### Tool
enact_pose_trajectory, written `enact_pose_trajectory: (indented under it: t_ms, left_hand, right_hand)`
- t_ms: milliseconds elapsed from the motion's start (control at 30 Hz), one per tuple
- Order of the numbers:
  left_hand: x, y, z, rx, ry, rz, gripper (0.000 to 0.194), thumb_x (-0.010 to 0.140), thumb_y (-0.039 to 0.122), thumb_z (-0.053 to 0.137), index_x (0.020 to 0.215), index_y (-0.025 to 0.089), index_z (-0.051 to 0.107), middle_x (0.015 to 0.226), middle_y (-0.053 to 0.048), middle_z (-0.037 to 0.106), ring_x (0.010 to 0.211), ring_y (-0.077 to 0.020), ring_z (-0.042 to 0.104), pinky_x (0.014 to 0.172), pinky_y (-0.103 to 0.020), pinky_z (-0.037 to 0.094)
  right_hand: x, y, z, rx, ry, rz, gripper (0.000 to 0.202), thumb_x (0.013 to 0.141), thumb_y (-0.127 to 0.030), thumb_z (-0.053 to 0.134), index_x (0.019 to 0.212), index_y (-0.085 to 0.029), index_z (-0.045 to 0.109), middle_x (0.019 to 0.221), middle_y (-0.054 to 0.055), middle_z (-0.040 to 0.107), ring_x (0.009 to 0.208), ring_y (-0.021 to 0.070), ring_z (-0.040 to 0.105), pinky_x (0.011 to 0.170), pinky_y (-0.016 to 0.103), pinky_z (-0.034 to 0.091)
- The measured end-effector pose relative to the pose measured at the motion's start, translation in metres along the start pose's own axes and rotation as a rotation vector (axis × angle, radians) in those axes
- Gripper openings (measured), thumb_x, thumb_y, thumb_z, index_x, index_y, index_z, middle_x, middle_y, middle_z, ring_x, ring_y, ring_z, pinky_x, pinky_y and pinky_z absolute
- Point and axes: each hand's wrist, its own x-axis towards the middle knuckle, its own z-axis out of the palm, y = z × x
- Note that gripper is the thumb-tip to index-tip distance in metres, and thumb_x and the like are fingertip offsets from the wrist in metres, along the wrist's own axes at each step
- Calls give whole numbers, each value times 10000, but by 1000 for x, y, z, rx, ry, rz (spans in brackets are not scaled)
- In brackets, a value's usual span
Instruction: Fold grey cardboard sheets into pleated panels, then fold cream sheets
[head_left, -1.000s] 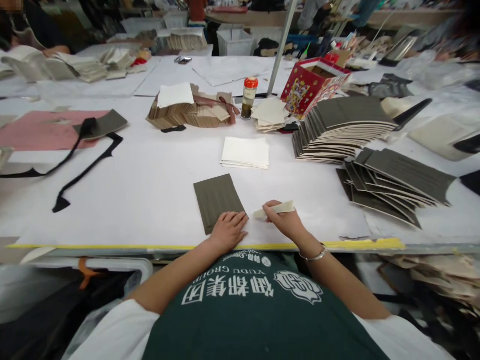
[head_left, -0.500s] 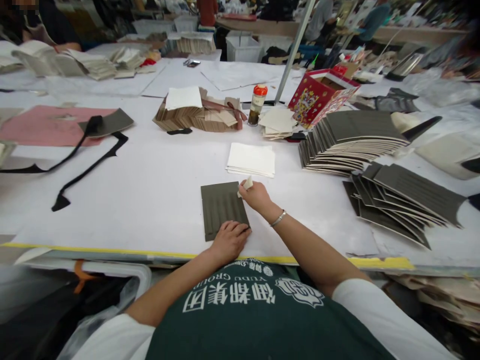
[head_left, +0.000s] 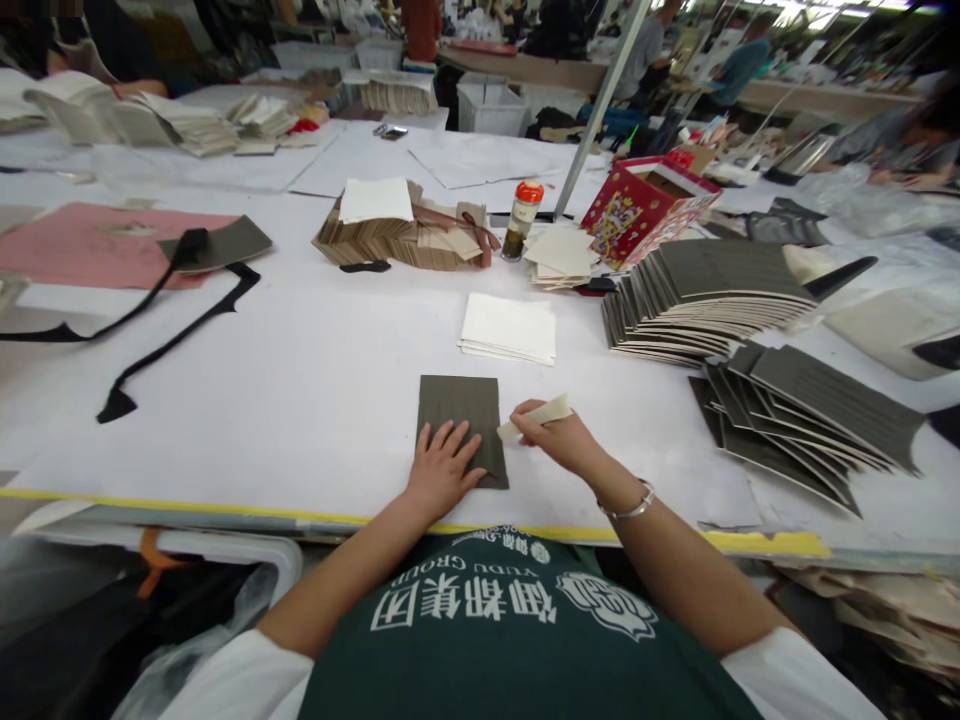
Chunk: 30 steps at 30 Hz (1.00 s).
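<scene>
A dark grey-green rectangular panel (head_left: 459,397) lies flat on the white table near its front edge. My left hand (head_left: 442,468) rests on the panel's lower part, fingers spread. Just right of the panel, my right hand (head_left: 551,432) is closed around a pale, flat strip-like tool (head_left: 553,409); its lower tip is close to the panel's right edge. Beyond the panel sits a small stack of white sheets (head_left: 508,327).
Two piles of dark panels (head_left: 727,270) (head_left: 832,395) stand at the right. Farther back are a brown bundle (head_left: 382,235), a red-capped jar (head_left: 523,220), a red box (head_left: 634,215) and a slanted metal pole (head_left: 604,105). Black strips (head_left: 180,333) lie at the left.
My right hand has moved right and down, off the panel's upper right corner. My left hand has shifted slightly left with fingers more spread. The panel now sits straighter.
</scene>
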Motion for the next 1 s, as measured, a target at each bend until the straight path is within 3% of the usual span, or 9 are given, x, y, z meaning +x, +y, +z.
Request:
enact_pose_trajectory:
  t_ms: [67, 167, 300, 467, 567, 700, 800, 900, 1000]
  left_hand:
    - [-2, -9, -5, 17, -95, 80, 441, 838, 468, 449, 1238, 285, 472, 1355, -28, 430, 1252, -269, 336, 1042, -538, 155]
    - [-6, -27, -15, -20, -198, 212, 416, 857, 434, 429, 1250, 299, 458, 1346, -1, 442, 1273, -229, 318, 1069, -497, 109]
    - [-8, -44, -25, -68, -222, 298, 404, 868, 419, 413, 1250, 299, 462, 1330, -2, 462, 1276, -204, 320, 1085, -467, 58]
    - [-6, -44, -24, -96, -217, 302, 409, 870, 416, 413, 1256, 290, 459, 1330, -6, 462, 1277, -212, 318, 1084, -480, 43]
    - [-5, -44, -23, -101, -222, 305, 413, 871, 421, 409, 1261, 293, 451, 1331, -4, 462, 1277, -211, 321, 1083, -485, 44]
    - [-4, -49, -27, -101, -227, 321, 407, 874, 417, 399, 1261, 302, 450, 1336, -4, 455, 1278, -211, 319, 1081, -486, 37]
    - [-2, -45, -29, -87, -245, 340, 385, 871, 388, 407, 1245, 316, 466, 1319, -2, 475, 1265, -210, 339, 1078, -485, 56]
    - [0, -21, -21, 1, -211, 187, 367, 870, 373, 401, 1215, 298, 504, 1296, -24, 498, 1242, -253, 362, 1056, -529, 95]
    - [2, 7, -8, 85, -140, -29, 519, 829, 515, 415, 1258, 229, 470, 1356, -85, 422, 1263, -327, 304, 1031, -567, 124]
  right_hand:
    - [26, -2, -6, 18, 1, -82, 225, 761, -368, 527, 842, -185, 628, 677, 8, 655, 604, 134, 601, 578, 235, 459]
    - [60, -14, -4, -38, -174, -170, 193, 742, -331, 549, 808, -176, 644, 653, -1, 649, 590, 122, 584, 567, 221, 445]
    - [94, -46, 23, -152, -305, -325, 143, 744, -275, 551, 780, -176, 647, 645, -13, 646, 580, 101, 563, 574, 197, 411]
    - [119, -81, 50, -280, -414, -536, 132, 753, -193, 525, 740, -163, 653, 680, 1, 654, 617, 93, 548, 605, 182, 378]
    - [113, -73, 36, -337, -436, -518, 133, 750, -192, 527, 763, -168, 657, 663, 1, 650, 600, 100, 542, 599, 190, 374]
    - [82, -45, -3, -374, -436, -462, 158, 773, -239, 507, 792, -187, 655, 704, 9, 653, 642, 120, 559, 623, 209, 392]
    - [60, -31, -18, -403, -380, -427, 172, 781, -261, 498, 803, -197, 656, 794, 27, 660, 703, 134, 573, 652, 225, 405]
    - [52, -25, -15, -391, -283, -367, 157, 769, -265, 516, 811, -204, 654, 802, 21, 664, 713, 135, 584, 653, 227, 415]
    - [53, -23, -8, -357, -214, -304, 125, 749, -246, 528, 774, -203, 644, 735, 4, 664, 662, 127, 592, 617, 216, 418]
